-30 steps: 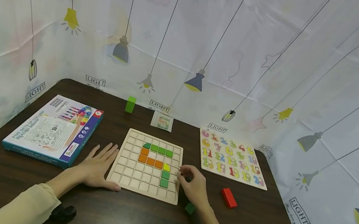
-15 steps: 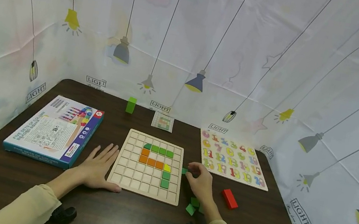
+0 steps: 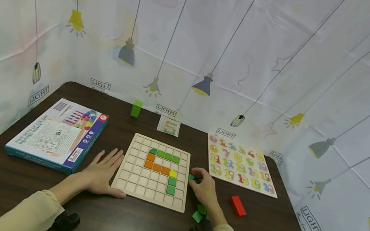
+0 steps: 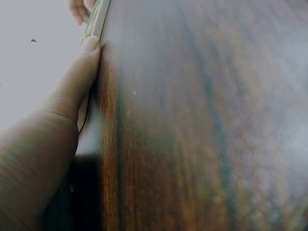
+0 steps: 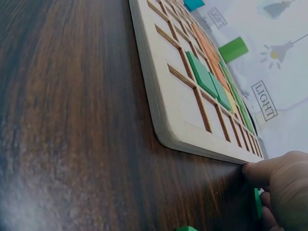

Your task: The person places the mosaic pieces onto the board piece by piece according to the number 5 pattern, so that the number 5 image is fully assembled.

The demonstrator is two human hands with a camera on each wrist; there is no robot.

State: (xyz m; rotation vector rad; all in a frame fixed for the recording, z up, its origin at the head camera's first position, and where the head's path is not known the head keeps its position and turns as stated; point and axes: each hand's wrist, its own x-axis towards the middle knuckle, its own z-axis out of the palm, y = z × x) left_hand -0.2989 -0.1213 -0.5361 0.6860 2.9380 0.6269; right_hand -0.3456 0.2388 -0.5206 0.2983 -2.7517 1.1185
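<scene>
- Head view: the left hand [image 3: 100, 175] lies flat on the bench [image 3: 135, 226] with its fingers straight. It holds nothing. Its thumb touches the grid board [image 3: 154, 172] at the board's 7 o'clock corner.
- Head view: the right hand [image 3: 205, 189] is at 3 o'clock of the board, right by its edge. Its fingers are curled and pinch a small green block [image 3: 191, 177].
- Head view: on the board sit green, orange and yellow tiles [image 3: 161, 165] near the middle. A few loose green blocks [image 3: 199, 213] lie on the bench at 5 o'clock of the board, near the right wrist.
- Head view: a red block [image 3: 238, 206] lies at 3 o'clock of the right hand, apart from it. A number puzzle [image 3: 240, 169] lies at 2 o'clock of the board. A flat box [image 3: 57, 134] lies at 9 o'clock. A tall green block [image 3: 136, 108] stands at 11 o'clock and a small card [image 3: 169, 125] lies at 12 o'clock.
- Left wrist view: the left thumb [image 4: 77, 82] lies straight along the edge of the board [image 4: 96, 24], touching it. The picture is blurry.
- Right wrist view: the right hand's fingers [image 5: 281, 183] are curled close beside the near corner of the board [image 5: 178, 110]. A bit of green [image 5: 258, 202] shows against the fingers.
</scene>
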